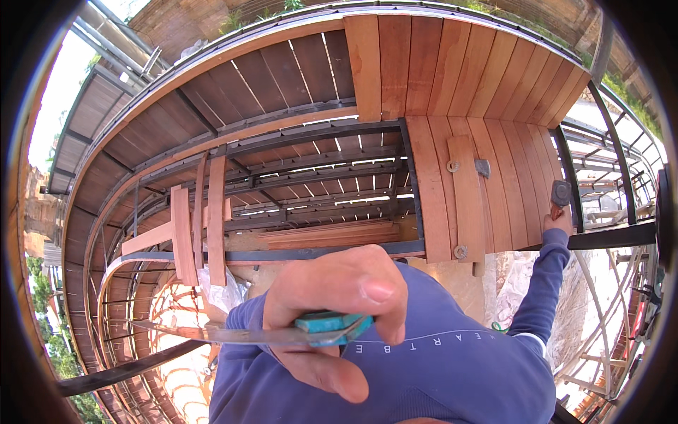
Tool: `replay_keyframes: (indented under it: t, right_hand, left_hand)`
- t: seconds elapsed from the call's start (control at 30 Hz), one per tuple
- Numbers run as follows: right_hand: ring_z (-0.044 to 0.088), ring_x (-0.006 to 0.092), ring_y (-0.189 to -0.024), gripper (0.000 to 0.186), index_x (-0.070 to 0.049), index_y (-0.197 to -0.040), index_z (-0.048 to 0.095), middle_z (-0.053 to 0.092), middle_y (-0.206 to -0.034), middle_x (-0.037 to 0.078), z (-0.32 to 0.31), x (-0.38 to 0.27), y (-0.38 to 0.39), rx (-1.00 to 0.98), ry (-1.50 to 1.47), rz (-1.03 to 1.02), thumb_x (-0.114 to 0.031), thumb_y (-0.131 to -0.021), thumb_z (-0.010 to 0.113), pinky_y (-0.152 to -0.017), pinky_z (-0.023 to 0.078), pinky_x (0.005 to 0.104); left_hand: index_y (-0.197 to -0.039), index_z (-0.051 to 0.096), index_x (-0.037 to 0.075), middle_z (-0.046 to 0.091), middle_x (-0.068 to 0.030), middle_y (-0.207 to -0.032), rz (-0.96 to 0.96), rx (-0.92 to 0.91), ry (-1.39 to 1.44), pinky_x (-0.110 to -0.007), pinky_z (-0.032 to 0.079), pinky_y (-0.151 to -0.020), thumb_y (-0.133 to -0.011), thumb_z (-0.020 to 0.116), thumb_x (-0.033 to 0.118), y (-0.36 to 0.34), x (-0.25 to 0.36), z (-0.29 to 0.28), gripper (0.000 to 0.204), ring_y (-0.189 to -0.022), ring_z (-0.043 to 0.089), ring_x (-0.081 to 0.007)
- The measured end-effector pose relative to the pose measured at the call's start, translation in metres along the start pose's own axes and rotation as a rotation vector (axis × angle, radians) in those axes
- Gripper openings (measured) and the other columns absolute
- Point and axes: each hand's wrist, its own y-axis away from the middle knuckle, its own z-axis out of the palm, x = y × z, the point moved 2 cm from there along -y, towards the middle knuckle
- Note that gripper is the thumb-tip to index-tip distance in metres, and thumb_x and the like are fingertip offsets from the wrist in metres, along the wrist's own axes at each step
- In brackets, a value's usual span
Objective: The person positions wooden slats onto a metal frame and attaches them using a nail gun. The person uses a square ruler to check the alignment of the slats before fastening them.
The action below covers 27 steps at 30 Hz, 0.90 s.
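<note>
Close in front of my chest, my left hand [339, 304] is closed around the teal handle of a long, tapering metal blade tool [261, 336]. The blade points left; its exact kind is unclear. At the far right, my right hand [558, 223] grips a hammer [561, 192] by its short visible handle, head up, beside the edge of the reddish-brown decking boards [519, 177]. A loose plank [466, 205] lies over those boards, with a small ring-shaped piece [460, 252] at its near end and another [453, 166] near its far end. Beside it sits a grey metal piece [483, 167].
A dark metal frame [318, 252] curves left, its open bars showing planks below. Several loose boards [216, 219] rest across it. Boards form an upright back [452, 67] behind the decking. Clear plastic [224, 288] hangs at left; scaffolding [600, 318] stands right.
</note>
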Motion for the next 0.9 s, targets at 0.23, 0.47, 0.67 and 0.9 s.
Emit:
replay_keyframes:
  t: [0.23,0.47,0.67,0.9]
  right_hand:
    - [0.046,0.013,-0.049,0.034,0.008,-0.113,0.054,0.048,-0.064,0.005,-0.154,-0.064,0.144,-0.114,-1.116,0.339,-0.014,-0.086,0.058,-0.047,0.039,0.0282]
    - [0.048,0.0157,-0.066,0.026,0.005,-0.115,0.05,0.044,-0.079,0.006,-0.217,-0.181,0.206,-0.219,-1.792,-0.08,-0.011,-0.094,0.051,-0.065,0.044,0.0318]
    - [0.046,0.0171,-0.076,0.019,-0.003,-0.086,0.046,0.044,-0.081,0.006,-0.231,-0.276,0.221,-0.075,-1.964,-0.316,-0.02,-0.094,0.05,-0.079,0.037,0.032]
    - [0.05,0.0181,-0.057,0.022,0.003,-0.106,0.052,0.047,-0.067,0.008,-0.12,-0.402,0.235,-0.325,-1.961,0.099,-0.006,-0.086,0.055,-0.054,0.046,0.0334]
  left_hand:
    - [-0.12,0.062,-0.006,0.06,-0.0152,-0.086,-0.027,-0.104,-0.022,-0.033,0.048,-0.059,-0.095,0.06,0.014,-0.017,0.016,0.014,0.032,-0.067,0.06,-0.0255]
    - [-0.119,0.06,-0.006,0.061,-0.0169,-0.087,-0.084,-0.296,0.028,-0.037,0.049,-0.062,-0.096,0.057,0.018,-0.015,0.028,-0.008,0.033,-0.069,0.059,-0.0286]
    - [-0.115,0.062,-0.003,0.063,-0.0163,-0.086,-0.126,-0.229,0.015,-0.037,0.048,-0.063,-0.094,0.062,0.016,0.001,0.063,-0.031,0.029,-0.069,0.059,-0.0266]
    - [-0.111,0.064,-0.002,0.062,-0.0079,-0.08,-0.397,-0.196,-0.511,-0.028,0.046,-0.063,-0.092,0.065,0.015,0.024,0.066,-0.103,0.025,-0.07,0.057,-0.0138]
